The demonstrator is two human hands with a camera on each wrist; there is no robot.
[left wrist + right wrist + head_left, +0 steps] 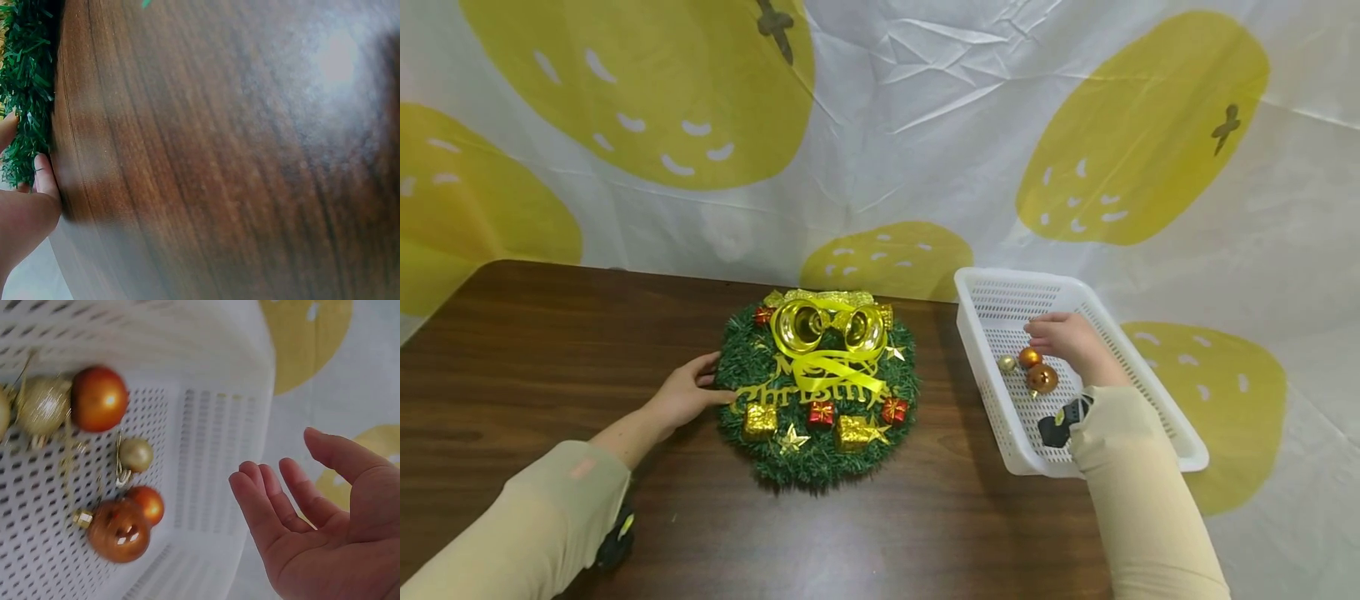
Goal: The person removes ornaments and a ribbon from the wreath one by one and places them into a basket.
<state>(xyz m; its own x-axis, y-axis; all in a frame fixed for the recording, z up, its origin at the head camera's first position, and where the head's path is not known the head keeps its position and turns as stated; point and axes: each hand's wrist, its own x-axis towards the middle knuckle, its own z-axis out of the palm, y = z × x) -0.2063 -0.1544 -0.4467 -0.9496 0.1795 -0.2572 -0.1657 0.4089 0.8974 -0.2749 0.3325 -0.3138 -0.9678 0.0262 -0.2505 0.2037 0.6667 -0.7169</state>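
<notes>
A green Christmas wreath with gold bells, ribbon, lettering, stars and small gift boxes lies on the table. My left hand pinches its left edge, thumb on the top side and fingers at the outer side. In the left wrist view, green tinsel sits between thumb and finger. My right hand is held over the white basket, fingers extended and nothing in them. Below it in the basket lie a shiny brown ball, orange balls and gold balls, some with string loops.
The brown wooden table runs back to a white cloth printed with yellow fruit. The basket's raised rim stands to the right of the wreath, close to the cloth.
</notes>
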